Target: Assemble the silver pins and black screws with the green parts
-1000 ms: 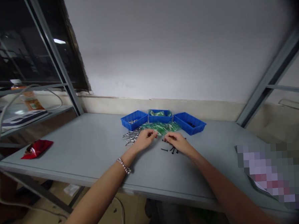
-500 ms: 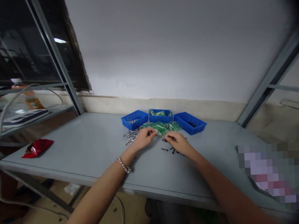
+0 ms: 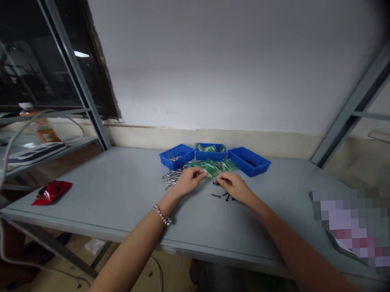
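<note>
Both hands reach in at the near edge of the green packets (image 3: 212,167) on the desk (image 3: 135,188), fingers bent and thumbs drawn toward them. Whether the left hand (image 3: 187,181) or the right hand (image 3: 234,185) grips anything is too small to tell. Silver fasteners (image 3: 171,177) lie left of the packets and partly behind the left hand; a sideways brush of that hand could roll them outward. Black screws (image 3: 216,196) lie loose on the near side of the packets, some close under the right hand, so its heel or little finger might scatter them. The likeliest slip seems to be a mix-up — both heaps lie close to the packets, and a dragged film could carry a stray along. Beyond the packets stand the left bin (image 3: 177,164), middle bin (image 3: 211,155) and right bin (image 3: 260,168); a hurried push could nudge one askew.
</note>
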`<act>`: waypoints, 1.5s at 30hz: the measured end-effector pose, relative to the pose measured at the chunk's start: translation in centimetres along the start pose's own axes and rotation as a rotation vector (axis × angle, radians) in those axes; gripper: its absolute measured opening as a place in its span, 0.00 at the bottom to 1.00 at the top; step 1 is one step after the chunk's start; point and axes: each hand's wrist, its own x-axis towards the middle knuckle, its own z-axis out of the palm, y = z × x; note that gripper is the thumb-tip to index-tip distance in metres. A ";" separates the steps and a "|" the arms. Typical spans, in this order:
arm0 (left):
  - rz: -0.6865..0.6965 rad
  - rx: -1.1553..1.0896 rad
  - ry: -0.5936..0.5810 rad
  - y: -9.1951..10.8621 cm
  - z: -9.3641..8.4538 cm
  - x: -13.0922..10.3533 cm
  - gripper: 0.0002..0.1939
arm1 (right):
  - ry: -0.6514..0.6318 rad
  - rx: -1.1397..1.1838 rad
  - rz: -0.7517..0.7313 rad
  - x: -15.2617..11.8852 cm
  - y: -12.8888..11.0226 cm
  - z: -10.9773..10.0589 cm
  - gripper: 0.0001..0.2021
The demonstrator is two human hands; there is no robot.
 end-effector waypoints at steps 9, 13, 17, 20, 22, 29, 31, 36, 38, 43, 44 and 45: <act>-0.018 0.097 0.089 -0.3 -0.9 0.2 0.12 | 0.091 0.007 0.084 0.1 0.2 -0.1 0.09; -0.150 0.299 0.510 -2.3 -2.9 0.5 0.11 | 0.082 -0.005 0.091 0.0 0.0 -0.2 0.08; -0.335 0.383 0.742 -4.4 -4.7 0.3 0.13 | 0.072 -0.014 0.091 0.0 0.0 -0.1 0.08; -0.416 0.437 0.763 -5.4 -5.1 0.3 0.14 | 0.071 -0.011 0.090 0.0 0.0 -0.1 0.08; -0.426 0.467 0.742 -5.8 -5.1 0.3 0.15 | 0.072 -0.014 0.097 0.1 0.0 -0.1 0.08; -0.457 0.482 0.672 -6.4 -4.7 0.4 0.14 | 0.066 -0.012 0.116 0.1 -0.2 -0.1 0.08; -0.460 0.482 0.659 -6.4 -4.7 0.5 0.14 | 0.069 -0.010 0.108 0.0 -0.1 -0.1 0.08; -0.443 0.502 0.688 -6.2 -4.9 0.5 0.15 | 0.062 -0.028 0.114 -0.1 -0.1 -0.2 0.09; -0.425 0.522 0.733 -6.0 -5.0 0.4 0.16 | 0.063 -0.027 0.113 -0.1 -0.1 -0.3 0.09; -0.483 0.538 0.682 -6.0 -5.1 0.1 0.15 | 0.061 -0.012 0.104 -0.1 -0.1 -0.3 0.09; -0.491 0.539 0.656 -6.0 -5.1 0.1 0.15 | 0.060 -0.011 0.103 -0.1 -0.1 -0.2 0.09; -0.490 0.541 0.642 -6.0 -5.1 0.0 0.15 | 0.060 -0.010 0.100 -0.1 0.0 -0.2 0.09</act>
